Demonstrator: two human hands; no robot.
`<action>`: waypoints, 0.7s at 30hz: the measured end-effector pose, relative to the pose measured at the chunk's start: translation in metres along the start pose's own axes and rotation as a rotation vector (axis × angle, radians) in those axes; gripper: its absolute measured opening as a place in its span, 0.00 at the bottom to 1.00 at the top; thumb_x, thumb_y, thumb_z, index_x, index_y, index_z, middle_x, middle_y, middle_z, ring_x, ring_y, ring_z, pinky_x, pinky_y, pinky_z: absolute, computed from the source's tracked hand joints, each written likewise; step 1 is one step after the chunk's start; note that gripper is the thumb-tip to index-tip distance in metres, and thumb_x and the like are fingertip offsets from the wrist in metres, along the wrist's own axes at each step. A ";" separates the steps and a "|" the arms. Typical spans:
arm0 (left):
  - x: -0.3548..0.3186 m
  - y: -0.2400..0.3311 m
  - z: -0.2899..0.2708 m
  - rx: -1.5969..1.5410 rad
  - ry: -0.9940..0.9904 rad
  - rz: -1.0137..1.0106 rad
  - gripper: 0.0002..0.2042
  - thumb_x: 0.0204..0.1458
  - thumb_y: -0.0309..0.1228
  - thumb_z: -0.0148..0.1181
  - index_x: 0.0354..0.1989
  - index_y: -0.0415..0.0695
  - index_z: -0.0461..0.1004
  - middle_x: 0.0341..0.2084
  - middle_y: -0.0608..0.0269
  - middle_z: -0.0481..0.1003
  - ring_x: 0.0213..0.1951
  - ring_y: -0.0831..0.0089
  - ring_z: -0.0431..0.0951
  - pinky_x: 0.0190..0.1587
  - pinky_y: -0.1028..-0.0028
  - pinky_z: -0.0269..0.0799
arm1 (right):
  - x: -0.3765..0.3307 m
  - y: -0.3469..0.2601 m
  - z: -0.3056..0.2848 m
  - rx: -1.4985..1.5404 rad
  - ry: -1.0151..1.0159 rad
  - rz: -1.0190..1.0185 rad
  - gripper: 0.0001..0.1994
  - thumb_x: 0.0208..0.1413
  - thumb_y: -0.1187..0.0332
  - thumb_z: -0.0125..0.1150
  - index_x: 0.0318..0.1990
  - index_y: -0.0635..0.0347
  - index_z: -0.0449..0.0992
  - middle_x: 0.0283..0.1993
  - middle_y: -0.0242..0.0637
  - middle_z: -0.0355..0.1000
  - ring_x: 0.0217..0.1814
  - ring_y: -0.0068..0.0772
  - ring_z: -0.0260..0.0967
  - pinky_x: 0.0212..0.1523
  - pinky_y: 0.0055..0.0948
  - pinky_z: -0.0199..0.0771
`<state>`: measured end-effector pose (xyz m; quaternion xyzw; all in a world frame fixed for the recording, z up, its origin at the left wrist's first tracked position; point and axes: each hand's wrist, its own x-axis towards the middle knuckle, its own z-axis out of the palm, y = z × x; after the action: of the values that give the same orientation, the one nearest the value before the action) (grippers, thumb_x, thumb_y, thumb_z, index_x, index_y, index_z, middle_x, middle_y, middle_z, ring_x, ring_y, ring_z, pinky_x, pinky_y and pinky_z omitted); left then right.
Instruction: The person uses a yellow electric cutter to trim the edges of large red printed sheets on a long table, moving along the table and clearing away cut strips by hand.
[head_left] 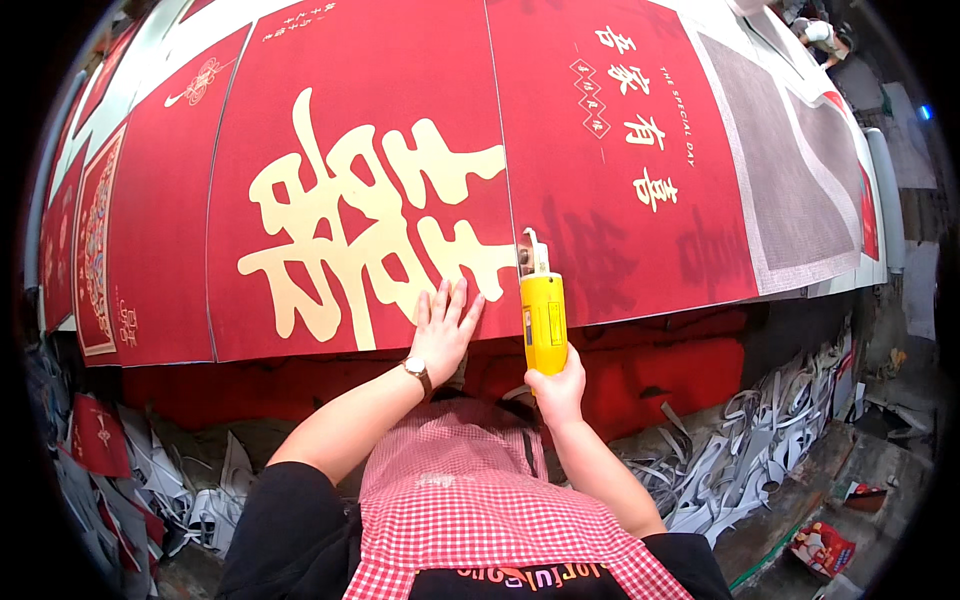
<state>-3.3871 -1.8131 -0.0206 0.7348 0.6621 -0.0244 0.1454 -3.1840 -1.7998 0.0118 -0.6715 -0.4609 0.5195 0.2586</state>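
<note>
My right hand (pixel 560 388) is wrapped round the rear of a yellow handheld electric cutter (pixel 544 318). Its pale head lies over the red printed sheet (pixel 640 265), right at a thin dark line that runs away from me. To the left of the cutter, my left hand (pixel 444 326) presses flat on the sheet near its front edge, fingers spread over a large cream character (pixel 385 230). A watch sits on that wrist. The grip fingers under the cutter are partly hidden.
Heaps of pale offcut strips (pixel 740 450) cover the floor at right, with more scraps (pixel 200 490) at left. A grey patterned panel (pixel 800 180) borders the red sheet. Red material (pixel 660 380) shows below the table edge. Another person (pixel 826 38) is at the far right.
</note>
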 end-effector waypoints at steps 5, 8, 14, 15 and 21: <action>0.018 -0.035 -0.019 -0.190 0.006 -0.046 0.43 0.44 0.51 0.58 0.67 0.44 0.49 0.67 0.43 0.43 0.69 0.47 0.40 0.67 0.46 0.34 | 0.034 -0.014 0.017 0.000 0.009 -0.048 0.27 0.36 0.75 0.62 0.50 0.66 0.68 0.40 0.38 0.74 0.42 0.28 0.72 0.45 0.27 0.71; 0.069 -0.084 -0.019 -0.191 0.221 -0.268 0.37 0.50 0.50 0.53 0.66 0.45 0.53 0.67 0.44 0.43 0.68 0.47 0.40 0.66 0.46 0.35 | 0.057 -0.024 0.029 0.000 0.008 -0.081 0.26 0.36 0.74 0.63 0.49 0.66 0.68 0.39 0.38 0.74 0.42 0.28 0.73 0.45 0.28 0.71; 0.176 -0.175 -0.042 -0.160 0.270 -0.674 0.33 0.56 0.53 0.44 0.68 0.50 0.50 0.68 0.47 0.43 0.69 0.47 0.39 0.66 0.44 0.35 | 0.106 -0.052 0.054 0.029 0.014 -0.103 0.25 0.36 0.74 0.63 0.48 0.65 0.69 0.39 0.38 0.74 0.42 0.29 0.73 0.45 0.29 0.71; 0.188 -0.183 -0.046 -0.184 0.232 -0.736 0.33 0.57 0.54 0.42 0.68 0.53 0.49 0.69 0.49 0.41 0.69 0.47 0.36 0.66 0.43 0.34 | 0.115 -0.056 0.059 0.078 0.015 -0.103 0.25 0.36 0.74 0.62 0.48 0.65 0.69 0.39 0.38 0.74 0.41 0.29 0.73 0.45 0.29 0.71; 0.215 -0.182 -0.039 -0.136 0.069 -0.954 0.36 0.56 0.60 0.35 0.70 0.59 0.41 0.70 0.56 0.35 0.70 0.49 0.30 0.62 0.34 0.27 | 0.168 -0.080 0.084 0.065 0.028 -0.131 0.24 0.36 0.74 0.62 0.47 0.65 0.69 0.37 0.38 0.74 0.40 0.30 0.73 0.43 0.29 0.72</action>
<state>-3.5450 -1.5808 -0.0651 0.3383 0.9298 -0.0207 0.1436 -3.2848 -1.6260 -0.0267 -0.6383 -0.4832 0.5066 0.3202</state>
